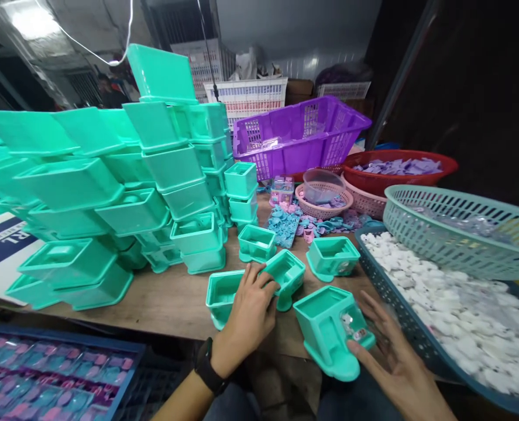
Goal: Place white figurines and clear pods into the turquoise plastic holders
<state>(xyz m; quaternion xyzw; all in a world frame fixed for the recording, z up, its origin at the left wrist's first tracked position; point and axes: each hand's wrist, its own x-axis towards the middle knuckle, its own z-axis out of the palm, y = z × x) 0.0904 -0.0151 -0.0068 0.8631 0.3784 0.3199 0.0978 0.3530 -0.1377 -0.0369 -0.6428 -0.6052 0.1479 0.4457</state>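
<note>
My left hand, with a dark watch on the wrist, has its fingers bent over the near corner of a green plastic box. Partly behind that hand stands a second green box, open at the top. My right hand is spread, slightly blurred, beside a tilted green box near the table edge. Its thumb meets that box's rounded base, close to a small white figure and a sticker on the front. Two more green boxes, one at the centre and one at right, stand just beyond.
Tall stacks of green boxes fill the left. A dark tray of small white pieces lies at right, under a pale green basket. Behind are a purple basket, red basin and pink basket. A blue crate sits lower left.
</note>
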